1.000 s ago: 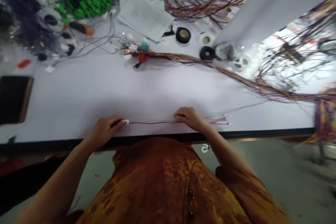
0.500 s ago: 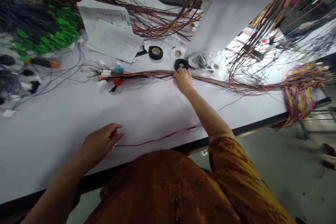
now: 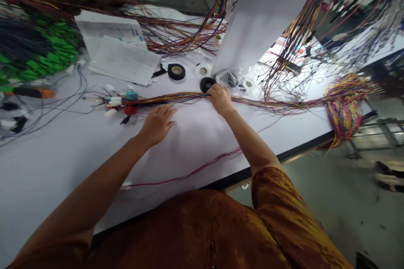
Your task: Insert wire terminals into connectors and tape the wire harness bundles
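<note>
Leaving the red wire [image 3: 189, 172] (loose by the bench [image 3: 63, 155] edge), my left hand [image 3: 158, 124] has come up, fingers spread, beside the wire bundle [image 3: 181, 97]; my right hand [image 3: 220, 97] grips that bundle. Red wire isn't laid in yet, I reckon.

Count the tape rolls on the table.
3: a black roll by the papers, a white roll beside it, a second black roll at the right hand. The plastic bag may hide more.

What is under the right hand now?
The right hand lies on the multicoloured wire bundle, which runs out both sides over the white table. The stretch beneath the palm is covered, so any grip cannot be seen.
</note>
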Demonstrator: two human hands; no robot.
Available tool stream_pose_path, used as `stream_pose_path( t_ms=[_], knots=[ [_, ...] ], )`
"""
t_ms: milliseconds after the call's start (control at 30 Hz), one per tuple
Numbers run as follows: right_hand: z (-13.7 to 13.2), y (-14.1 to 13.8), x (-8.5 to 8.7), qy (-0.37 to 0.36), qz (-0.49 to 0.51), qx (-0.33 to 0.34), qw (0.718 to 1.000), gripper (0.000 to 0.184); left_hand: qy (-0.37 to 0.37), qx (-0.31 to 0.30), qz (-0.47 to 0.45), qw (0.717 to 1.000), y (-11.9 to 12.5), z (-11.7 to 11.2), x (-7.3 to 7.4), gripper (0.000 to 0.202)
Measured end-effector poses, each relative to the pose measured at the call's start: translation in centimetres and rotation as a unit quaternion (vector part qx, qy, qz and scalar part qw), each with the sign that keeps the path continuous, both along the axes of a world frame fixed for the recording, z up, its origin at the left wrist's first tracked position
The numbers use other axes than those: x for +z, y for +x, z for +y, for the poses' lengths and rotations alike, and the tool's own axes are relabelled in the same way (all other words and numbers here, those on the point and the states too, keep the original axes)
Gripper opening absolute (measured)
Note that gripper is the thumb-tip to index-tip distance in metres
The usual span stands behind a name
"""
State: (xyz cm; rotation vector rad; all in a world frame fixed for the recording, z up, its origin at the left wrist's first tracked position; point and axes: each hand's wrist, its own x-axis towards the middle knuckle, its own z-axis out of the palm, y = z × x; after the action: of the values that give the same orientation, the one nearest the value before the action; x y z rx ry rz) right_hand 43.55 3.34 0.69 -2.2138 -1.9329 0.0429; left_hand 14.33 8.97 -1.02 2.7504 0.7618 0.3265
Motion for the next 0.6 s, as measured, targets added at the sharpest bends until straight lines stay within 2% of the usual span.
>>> stream_pose_path(
  t_ms=[67, 133, 200, 267, 367, 433, 533, 600],
  knots=[
    [-1.6, -0.7, 0.6, 0.063, 0.038, -0.007, 0.997, 0.028, 0.000, -0.001, 0.004, 1.000, 0.6, 0.0, -0.4, 0.041],
    [-3.7, -1.7, 1.0, 0.094, 0.091, -0.015, 0.991, 0.029, -0.016, -0.027, 0.002, 1.000, 0.8, -0.6, -0.9, 0.041],
    [-5.8, -2.6, 1.1, 0.061, 0.156, -0.001, 0.986, 0.026, -0.029, -0.054, 0.002, 0.998, 0.8, -1.3, -1.5, 0.041],
    [-7.9, -3.3, 1.0, -0.006, 0.244, 0.049, 0.968, 0.025, -0.023, -0.045, 0.009, 0.999, 0.6, -1.4, -2.1, 0.042],
    [-10.9, -3.0, 1.1, -0.065, 0.413, 0.093, 0.904, 0.031, -0.002, 0.007, -0.004, 1.000, -0.2, 0.3, -3.2, 0.042],
    [-12.7, -2.2, 1.4, -0.066, 0.512, 0.056, 0.854, 0.038, -0.002, 0.033, -0.040, 0.999, -0.7, 2.4, -3.7, 0.041],
    [-14.8, -0.5, 1.9, -0.013, 0.612, -0.016, 0.790, 0.046, -0.023, 0.062, -0.096, 0.993, -1.2, 5.6, -4.0, 0.040],
    [-15.8, 0.5, 2.1, 0.044, 0.657, -0.045, 0.752, 0.049, -0.053, 0.048, -0.105, 0.992, -1.5, 7.5, -3.7, 0.041]
  ],
)
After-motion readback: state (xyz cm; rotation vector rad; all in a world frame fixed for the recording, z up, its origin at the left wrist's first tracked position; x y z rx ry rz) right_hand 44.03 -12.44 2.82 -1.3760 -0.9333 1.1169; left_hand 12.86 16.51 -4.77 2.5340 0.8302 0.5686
